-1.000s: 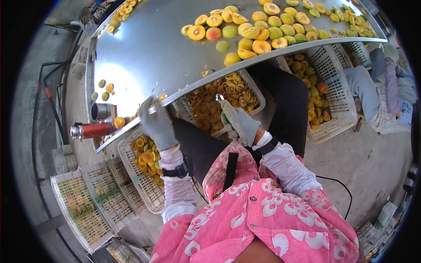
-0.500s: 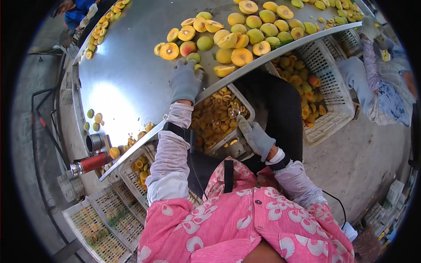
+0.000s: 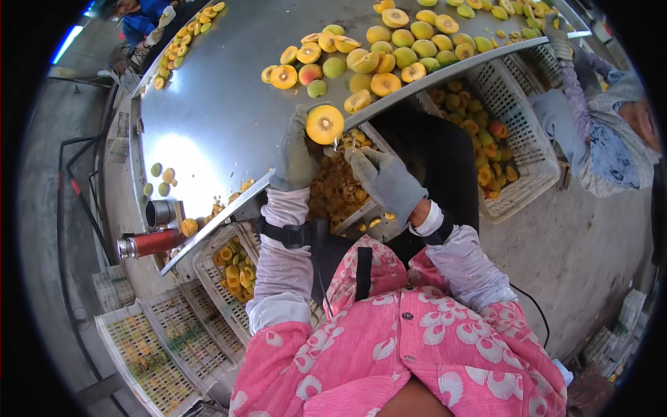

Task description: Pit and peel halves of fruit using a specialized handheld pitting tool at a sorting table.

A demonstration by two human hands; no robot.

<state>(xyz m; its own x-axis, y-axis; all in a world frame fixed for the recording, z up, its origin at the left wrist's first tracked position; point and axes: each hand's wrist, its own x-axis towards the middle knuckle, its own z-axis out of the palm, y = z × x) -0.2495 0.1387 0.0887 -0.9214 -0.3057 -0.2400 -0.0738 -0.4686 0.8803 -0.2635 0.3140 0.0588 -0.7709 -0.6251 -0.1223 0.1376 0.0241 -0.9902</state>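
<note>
My gloved left hand (image 3: 296,154), at the table's near edge, grips a halved yellow peach (image 3: 324,124) with its cut face and central pit turned up. My gloved right hand (image 3: 388,182) is closed around a small metal pitting tool (image 3: 338,143). The tool's tip is beside the lower right rim of the peach half; whether they touch I cannot tell. Below both hands is a crate of orange-yellow fruit scraps (image 3: 335,186). On the metal table (image 3: 229,104), whole and halved peaches (image 3: 385,83) lie beyond my hands.
White crates with fruit stand right (image 3: 524,149) and lower left (image 3: 240,267). A red flask (image 3: 156,242) and metal cup (image 3: 160,213) are near the table's left corner. A co-worker (image 3: 601,132) sits at right; another person in blue (image 3: 142,24) is at far left.
My left hand has come back from the fruit pile to the table's edge with a peach half. My right hand has risen toward it with the tool. The view has shifted slightly.
</note>
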